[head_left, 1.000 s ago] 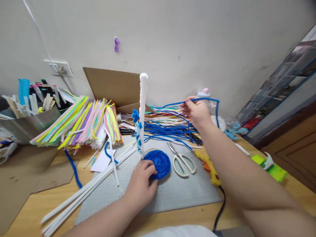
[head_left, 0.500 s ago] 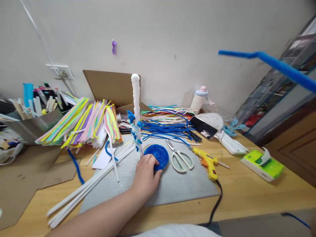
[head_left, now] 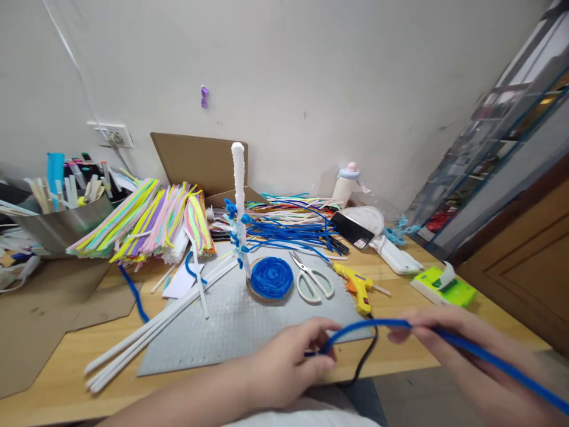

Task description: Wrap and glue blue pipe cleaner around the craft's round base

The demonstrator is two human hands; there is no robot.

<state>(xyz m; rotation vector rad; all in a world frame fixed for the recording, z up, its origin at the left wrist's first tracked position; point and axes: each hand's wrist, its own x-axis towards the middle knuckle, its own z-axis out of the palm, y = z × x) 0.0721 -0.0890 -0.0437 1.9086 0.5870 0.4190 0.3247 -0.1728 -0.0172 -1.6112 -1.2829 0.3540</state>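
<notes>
"Where's the blue pipe cleaner (head_left: 373, 324)?"
"Over the near edge of the table (head_left: 57, 373), gripped near one end by the left hand (head_left: 302, 359)."
"And the right hand (head_left: 466, 350)?"
"Blurred, but its fingers seem closed around it, farther along."

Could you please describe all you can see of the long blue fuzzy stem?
The long blue fuzzy stem is slim and looks soft, like a pipe cleaner. Gripped in the left hand, it arches rightward, passes through the right hand, then slopes down past the picture's right edge, leaving that end unseen.
</notes>
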